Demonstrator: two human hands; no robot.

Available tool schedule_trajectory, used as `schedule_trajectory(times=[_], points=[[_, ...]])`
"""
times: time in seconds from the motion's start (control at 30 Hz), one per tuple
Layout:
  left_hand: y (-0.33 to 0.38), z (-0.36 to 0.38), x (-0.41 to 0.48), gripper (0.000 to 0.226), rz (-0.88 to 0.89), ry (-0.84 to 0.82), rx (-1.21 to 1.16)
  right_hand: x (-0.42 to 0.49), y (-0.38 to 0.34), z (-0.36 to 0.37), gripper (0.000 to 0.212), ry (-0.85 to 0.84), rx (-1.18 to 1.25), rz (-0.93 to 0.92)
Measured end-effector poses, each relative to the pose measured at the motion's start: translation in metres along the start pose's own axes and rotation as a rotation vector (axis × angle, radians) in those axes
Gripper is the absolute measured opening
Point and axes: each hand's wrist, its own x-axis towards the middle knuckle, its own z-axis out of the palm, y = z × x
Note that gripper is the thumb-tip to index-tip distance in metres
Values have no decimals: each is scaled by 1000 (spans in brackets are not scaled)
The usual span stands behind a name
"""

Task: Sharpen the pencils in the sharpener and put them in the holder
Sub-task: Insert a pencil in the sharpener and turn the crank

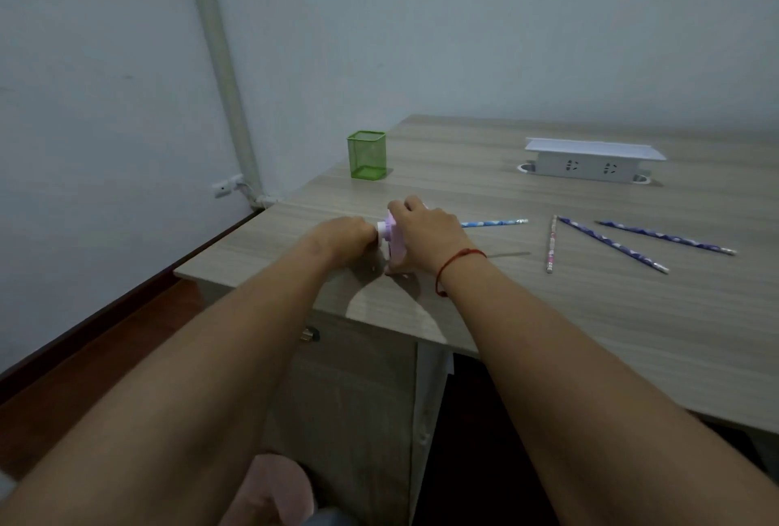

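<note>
Sharpener (pixel 390 239): a small pink-lilac box near the left edge of the table (pixel 590 336), and both hands meet on it. The fingers of the right hand (pixel 425 237) curl over its top and down its far side, with the thumb low on the near side, so the body is clamped from above. The fingers of the left hand (pixel 345 237) are curled tight against the white round hub on the sharpener's left face and seem to grip it. The knuckles hide the hold itself.

A light blue pencil (pixel 493 224) comes out from under the right hand and lies level, pointing away to the sharpener's right. Its inner end is hidden. A red string (pixel 453 264) circles the right wrist.

Further right of the sharpener, three more pencils lie loose on the table. A pink pencil (pixel 551 245) is nearest, then a dark blue pencil (pixel 613 245), and a second dark blue pencil (pixel 666 237) beyond that.

The green mesh holder (pixel 367 154) stands upright behind the sharpener, well apart from it, near the table's back left corner. To the far right behind the sharpener sits a white socket box (pixel 590 165).
</note>
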Motion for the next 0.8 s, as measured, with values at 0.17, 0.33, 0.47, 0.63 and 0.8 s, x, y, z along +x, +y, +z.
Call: schedule_trajectory(times=[0.17, 0.33, 0.47, 0.63, 0.8], points=[[-7, -31, 22, 25, 44, 97, 46, -3, 4, -1, 64, 51, -42, 19], [-6, -16, 25, 17, 1, 112, 18, 3, 4, -5, 63, 28, -46, 19], [-11, -11, 28, 17, 13, 87, 16, 7, -1, -5, 52, 39, -45, 41], [-18, -14, 29, 16, 75, 105, 70, 7, -2, -5, 53, 24, -49, 44], [-15, -14, 22, 20, 82, 137, 91, 5, 0, -6, 54, 19, -43, 33]])
